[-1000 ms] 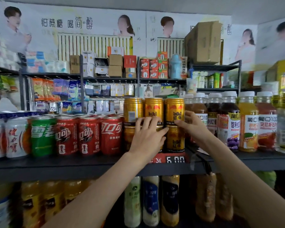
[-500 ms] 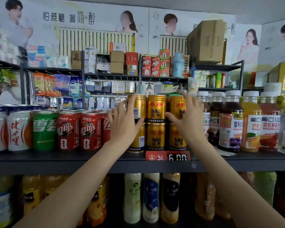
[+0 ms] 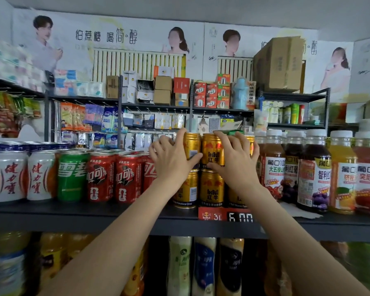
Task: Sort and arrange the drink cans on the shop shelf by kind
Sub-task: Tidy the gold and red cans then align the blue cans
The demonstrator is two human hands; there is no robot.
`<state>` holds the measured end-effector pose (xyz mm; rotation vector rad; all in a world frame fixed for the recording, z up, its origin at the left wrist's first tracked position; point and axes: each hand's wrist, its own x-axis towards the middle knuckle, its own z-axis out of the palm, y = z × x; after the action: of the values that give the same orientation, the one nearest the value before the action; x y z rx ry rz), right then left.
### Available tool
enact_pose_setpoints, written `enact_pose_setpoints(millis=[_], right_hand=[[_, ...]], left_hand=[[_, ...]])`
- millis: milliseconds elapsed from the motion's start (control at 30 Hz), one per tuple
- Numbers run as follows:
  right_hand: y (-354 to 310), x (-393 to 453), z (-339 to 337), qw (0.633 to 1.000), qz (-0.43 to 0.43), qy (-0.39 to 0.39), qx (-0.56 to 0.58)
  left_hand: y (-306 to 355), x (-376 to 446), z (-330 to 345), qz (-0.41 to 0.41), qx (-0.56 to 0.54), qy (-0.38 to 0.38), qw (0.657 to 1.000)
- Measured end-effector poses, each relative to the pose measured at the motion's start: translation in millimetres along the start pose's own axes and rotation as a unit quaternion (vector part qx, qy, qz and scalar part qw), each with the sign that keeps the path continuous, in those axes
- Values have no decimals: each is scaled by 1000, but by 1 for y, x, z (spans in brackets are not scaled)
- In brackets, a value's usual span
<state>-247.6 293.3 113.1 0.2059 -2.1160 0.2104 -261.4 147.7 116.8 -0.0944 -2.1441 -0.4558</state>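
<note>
On the dark shelf the gold Red Bull cans stood stacked two high; three showed in the bottom row, and two plus the edge of a third in the top row, the rest hidden behind the hands. The left hand was wrapped round the top-left gold can, thumb across its front. The right hand lay over the top-middle gold can, fingers spread over its rim and the neighbour's; whether it truly gripped could not be told. To the left stood three red cola cans in front, the third partly covered by the left wrist, then one green can and two white cans, a further one cut off at the frame edge. Right of the gold stack stood about five juice bottles with white caps in the front row. A red price tag hung on the shelf edge below the stack.
</note>
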Motion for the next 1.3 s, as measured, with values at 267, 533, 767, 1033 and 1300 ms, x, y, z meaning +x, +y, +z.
enact_pose_setpoints(millis=[267,533,767,1033,1300], right_hand=[[-5,0,-2,1000,9,-11,6],[-11,-2,-3,1000,21,-14,-11],[-13,-2,-2,999,27,-15,-19],[-11,-2,0,999,26,-17,-15],[-7,-5,2,1000,6,-3,8]], left_hand=[[-35,30,-21,88,-189,-172,963],[-27,36,-37,123,-90,-148,977],[-3,45,-29,90,-93,-127,983],[-15,47,-29,97,-170,-147,970],[-19,34,-28,89,-185,-118,972]])
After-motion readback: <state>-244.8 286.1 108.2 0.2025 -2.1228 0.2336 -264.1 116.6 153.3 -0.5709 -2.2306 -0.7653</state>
